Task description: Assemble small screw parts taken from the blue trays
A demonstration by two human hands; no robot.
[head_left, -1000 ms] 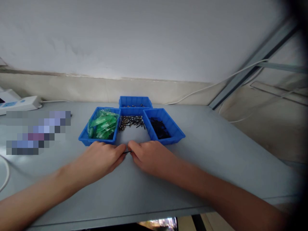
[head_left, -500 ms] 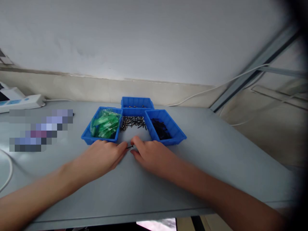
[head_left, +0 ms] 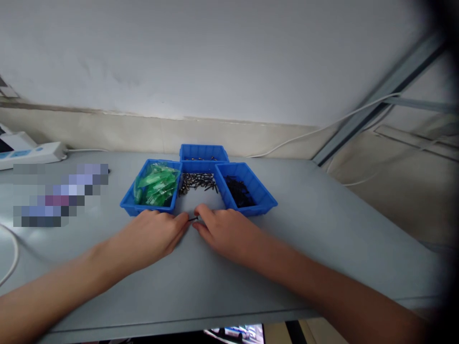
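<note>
My left hand (head_left: 154, 234) and my right hand (head_left: 224, 229) rest knuckles-up on the grey table (head_left: 322, 229), fingertips almost meeting. Between the fingertips lies a small dark screw (head_left: 193, 219), pinched from both sides. Just beyond them a loose pile of dark screws (head_left: 198, 181) lies on the table between two blue bins. The left blue bin (head_left: 134, 206) holds green plastic bags (head_left: 156, 184). The right blue bin (head_left: 263, 200) holds small black parts (head_left: 238, 190). A third blue bin (head_left: 203, 152) stands behind the pile.
A white power strip (head_left: 30, 153) lies at the far left against the wall, and a white cable (head_left: 10, 260) loops near the left edge. A blurred patch (head_left: 59, 193) covers part of the left table. Another white cable (head_left: 322, 126) runs along the back right.
Both hands slid a little away from me toward the screw pile, keeping the small screw between their fingertips. The view shifted slightly.
</note>
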